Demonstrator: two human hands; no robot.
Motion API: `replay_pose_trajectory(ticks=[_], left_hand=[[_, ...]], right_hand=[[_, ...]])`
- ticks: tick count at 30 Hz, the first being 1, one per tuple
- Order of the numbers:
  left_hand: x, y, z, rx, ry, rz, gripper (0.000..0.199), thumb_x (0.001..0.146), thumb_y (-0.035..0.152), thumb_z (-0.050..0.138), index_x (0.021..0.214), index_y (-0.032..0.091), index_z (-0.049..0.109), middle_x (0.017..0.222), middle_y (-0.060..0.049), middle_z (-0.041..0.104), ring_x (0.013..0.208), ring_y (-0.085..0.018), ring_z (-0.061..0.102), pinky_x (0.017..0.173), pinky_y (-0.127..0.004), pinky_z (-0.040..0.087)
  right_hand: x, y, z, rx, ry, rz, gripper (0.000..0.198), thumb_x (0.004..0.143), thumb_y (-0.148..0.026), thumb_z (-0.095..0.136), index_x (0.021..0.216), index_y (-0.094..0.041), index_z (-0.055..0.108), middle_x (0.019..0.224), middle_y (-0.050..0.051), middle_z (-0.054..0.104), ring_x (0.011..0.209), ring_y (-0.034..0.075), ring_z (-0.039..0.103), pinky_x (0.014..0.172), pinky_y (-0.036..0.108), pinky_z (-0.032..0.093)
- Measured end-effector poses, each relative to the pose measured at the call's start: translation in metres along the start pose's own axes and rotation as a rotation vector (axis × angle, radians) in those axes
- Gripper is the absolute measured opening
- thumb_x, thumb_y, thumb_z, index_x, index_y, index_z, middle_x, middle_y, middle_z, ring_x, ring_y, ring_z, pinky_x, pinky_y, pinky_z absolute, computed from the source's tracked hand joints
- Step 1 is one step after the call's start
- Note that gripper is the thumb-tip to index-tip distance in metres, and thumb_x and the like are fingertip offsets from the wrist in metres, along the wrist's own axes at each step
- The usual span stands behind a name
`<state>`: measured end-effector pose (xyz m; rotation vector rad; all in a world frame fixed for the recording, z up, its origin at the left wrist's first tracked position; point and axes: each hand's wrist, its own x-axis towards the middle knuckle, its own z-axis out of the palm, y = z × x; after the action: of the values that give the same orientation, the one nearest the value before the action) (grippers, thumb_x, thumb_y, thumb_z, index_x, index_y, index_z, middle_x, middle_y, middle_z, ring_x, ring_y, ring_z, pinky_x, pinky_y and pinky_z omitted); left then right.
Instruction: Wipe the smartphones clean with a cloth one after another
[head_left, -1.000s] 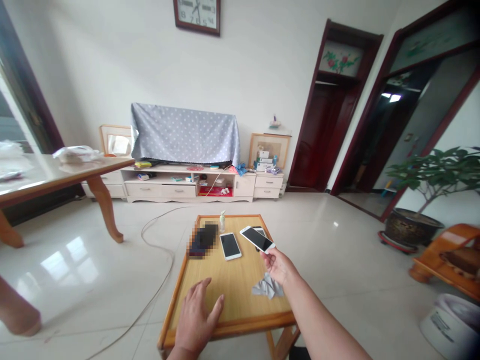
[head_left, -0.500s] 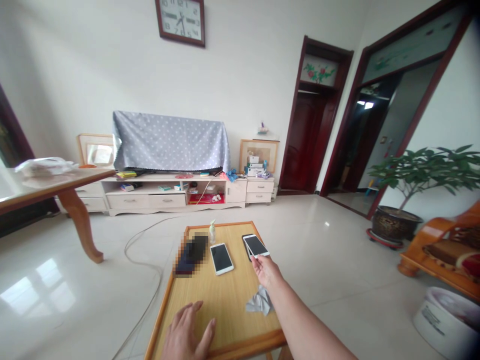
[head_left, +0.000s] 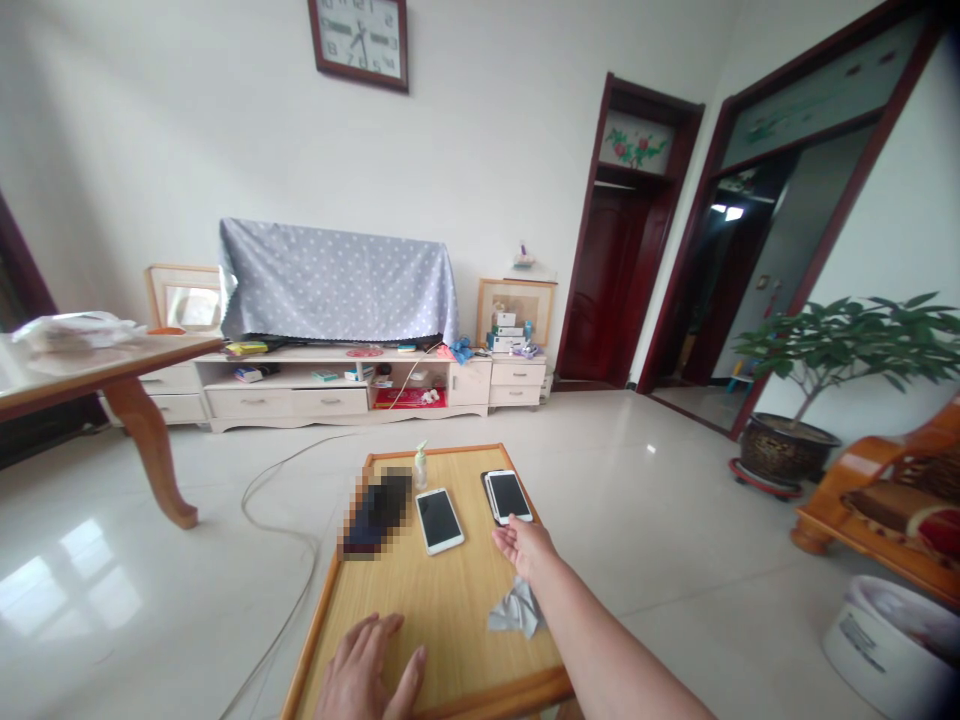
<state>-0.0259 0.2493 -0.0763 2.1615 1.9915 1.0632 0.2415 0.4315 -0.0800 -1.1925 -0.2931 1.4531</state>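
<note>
My right hand is at the near edge of a white smartphone. Its fingers are apart, with one fingertip touching that edge. The phone lies over a flat black item, mostly hidden, on the small wooden table. A second white smartphone lies screen up to the left. My left hand hovers over or rests on the near left of the table, fingers spread, holding nothing. A crumpled grey cloth lies beside my right forearm.
A small pump bottle stands at the table's far side, beside a pixelated dark object. Beyond are a long low cabinet, a potted plant, a wooden armchair and a white bucket. A cable runs over the floor.
The white phone in my right hand has come down flat over the black item. My right hand's fingers have loosened and shifted toward its near edge. My left hand has barely moved.
</note>
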Motion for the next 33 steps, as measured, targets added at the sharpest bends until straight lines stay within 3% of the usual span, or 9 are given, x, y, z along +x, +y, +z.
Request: replay_pose_trajectory(ticks=[4,10,23,33], left_hand=[[0.000,-0.003,0.002,0.006,-0.012,0.001,0.047,0.082,0.062,0.062,0.109,0.026,0.072,0.116,-0.010,0.074,0.117,-0.033,0.066,0.095,-0.050,0.058],[0.001,-0.005,0.005,0.022,-0.009,0.014,0.046,0.081,0.063,0.063,0.108,0.027,0.073,0.114,-0.009,0.075,0.117,-0.034,0.066,0.094,-0.050,0.059],[0.001,-0.010,0.009,0.036,-0.003,0.045,0.045,0.081,0.062,0.063,0.107,0.027,0.073,0.114,-0.008,0.075,0.118,-0.033,0.066,0.095,-0.049,0.059],[0.001,-0.003,0.006,0.036,-0.027,0.030,0.044,0.083,0.060,0.062,0.108,0.026,0.073,0.116,-0.010,0.074,0.119,-0.034,0.064,0.097,-0.051,0.057]], right_hand=[[0.002,-0.003,0.002,-0.013,0.008,0.002,0.017,0.089,-0.022,0.072,0.082,-0.016,0.058,0.063,0.005,0.068,0.057,0.016,0.071,0.052,0.021,0.059],[0.002,-0.008,0.008,0.030,-0.024,-0.036,0.014,0.089,-0.021,0.071,0.085,-0.017,0.058,0.068,0.005,0.071,0.064,0.015,0.073,0.057,0.018,0.060],[0.006,-0.004,0.013,-0.063,0.014,0.020,0.022,0.092,-0.025,0.070,0.079,-0.018,0.053,0.062,0.003,0.066,0.057,0.014,0.071,0.055,0.020,0.059],[-0.004,-0.011,0.002,-0.261,0.014,-0.003,0.032,0.096,-0.044,0.061,0.078,-0.019,0.052,0.060,0.005,0.065,0.055,0.015,0.069,0.049,0.021,0.055]])
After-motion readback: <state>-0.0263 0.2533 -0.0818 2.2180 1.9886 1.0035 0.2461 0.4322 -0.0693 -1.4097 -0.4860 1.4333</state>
